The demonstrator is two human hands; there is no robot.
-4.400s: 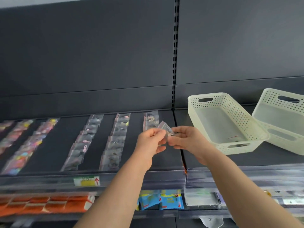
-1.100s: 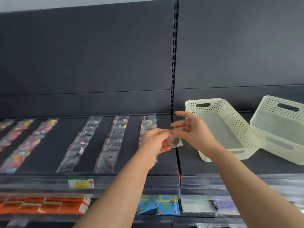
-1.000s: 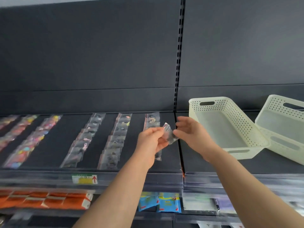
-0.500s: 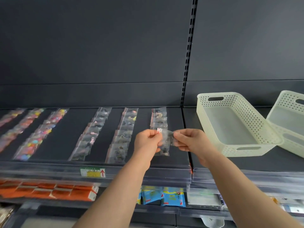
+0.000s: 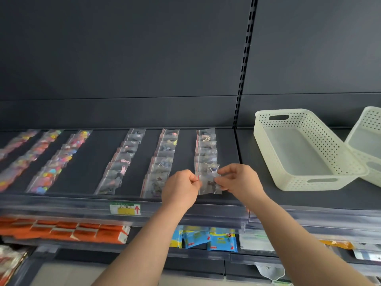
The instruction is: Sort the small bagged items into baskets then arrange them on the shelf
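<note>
A small clear zip bag (image 5: 209,185) with dark bits inside is pinched at its left edge by my left hand (image 5: 180,189) and at its right edge by my right hand (image 5: 240,181). It sits low over the dark shelf (image 5: 226,195), at the near end of the rightmost row of clear bags (image 5: 206,150). Two more rows of clear bags (image 5: 162,159) (image 5: 121,162) lie to the left. A pale perforated basket (image 5: 305,149) stands on the shelf to the right, with nothing visible in it.
A second pale basket (image 5: 369,141) leans against the first at the far right. Rows of colourful bagged items (image 5: 53,159) cover the shelf's left part. Below are orange packs (image 5: 68,230) and blue packets (image 5: 208,238). A clear rail with a yellow label (image 5: 125,209) edges the shelf.
Both hands have brought the clear bag down from in front of the row to the shelf surface at the row's near end. The view has tilted and shifted a little.
</note>
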